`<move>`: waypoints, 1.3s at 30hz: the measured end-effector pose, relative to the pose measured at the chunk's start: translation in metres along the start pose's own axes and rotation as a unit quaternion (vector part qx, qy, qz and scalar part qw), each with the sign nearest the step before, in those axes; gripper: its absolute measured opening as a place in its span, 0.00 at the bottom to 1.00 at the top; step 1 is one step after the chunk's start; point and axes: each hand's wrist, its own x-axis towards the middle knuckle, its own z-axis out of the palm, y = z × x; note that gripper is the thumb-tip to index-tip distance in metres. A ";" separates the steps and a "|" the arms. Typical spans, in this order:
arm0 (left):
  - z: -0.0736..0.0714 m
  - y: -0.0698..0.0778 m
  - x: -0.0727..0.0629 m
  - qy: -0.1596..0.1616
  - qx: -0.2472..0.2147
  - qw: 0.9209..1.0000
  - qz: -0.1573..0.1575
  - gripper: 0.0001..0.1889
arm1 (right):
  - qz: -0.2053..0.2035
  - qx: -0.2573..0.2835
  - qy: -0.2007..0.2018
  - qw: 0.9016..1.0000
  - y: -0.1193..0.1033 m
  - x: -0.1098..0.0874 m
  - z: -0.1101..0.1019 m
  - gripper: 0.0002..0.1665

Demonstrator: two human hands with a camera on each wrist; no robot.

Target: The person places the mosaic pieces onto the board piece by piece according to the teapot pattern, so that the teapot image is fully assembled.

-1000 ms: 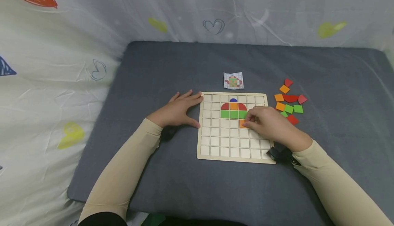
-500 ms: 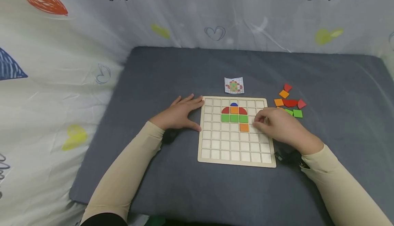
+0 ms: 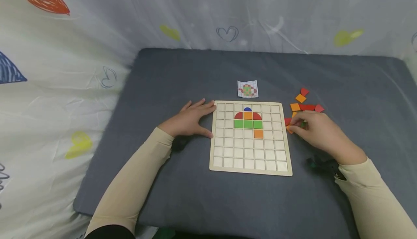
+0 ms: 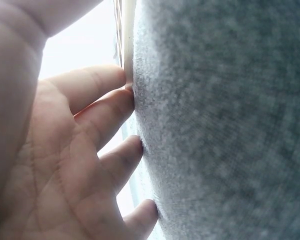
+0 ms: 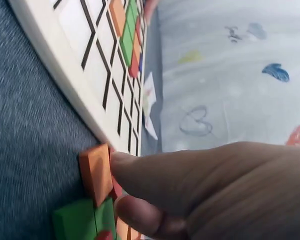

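Note:
My left hand point(image 3: 189, 119) lies with fingers spread along the left edge of the wooden grid board point(image 3: 228, 152); thumb and fingertips touch its rim. The left wrist view shows these fingertips at the cloth and the board's edge. Beyond the board's right edge, my right hand point(image 3: 317, 134) has its fingers bent over loose tiles. Its thumb tip is right at an orange square tile point(image 5: 97, 172); I cannot tell if it pinches it. On the board are a blue half-round tile point(image 3: 247, 109), red rounded tiles point(image 3: 239, 115), green squares point(image 3: 248, 124) and orange squares point(image 3: 258, 133).
A small printed card point(image 3: 247, 89) with a coloured grid pattern lies behind the board. Several loose red point(image 3: 304, 92), orange point(image 3: 295, 107) and green tiles point(image 5: 75, 220) lie right of the board on the grey cloth point(image 3: 182, 72). A patterned white curtain point(image 3: 195, 11) hangs behind.
My right hand has moved right, off the board to the loose tiles. It has left an orange square in the cell below the right green square. My left hand stays at the board's edge.

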 end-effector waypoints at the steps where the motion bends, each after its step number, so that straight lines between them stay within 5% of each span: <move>1: 0.000 0.000 0.000 0.000 0.000 1.000 0.000 0.58 | 0.004 -0.002 0.001 1.000 0.002 -0.001 -0.001 0.10; 18: -0.004 0.003 0.001 0.003 -0.003 1.000 -0.003 0.60 | 0.075 -0.010 0.015 0.997 0.021 -0.003 -0.006 0.21; 39: 0.000 -0.001 0.003 0.004 0.003 1.000 -0.003 0.59 | 0.099 0.023 -0.020 0.995 0.022 -0.002 -0.001 0.25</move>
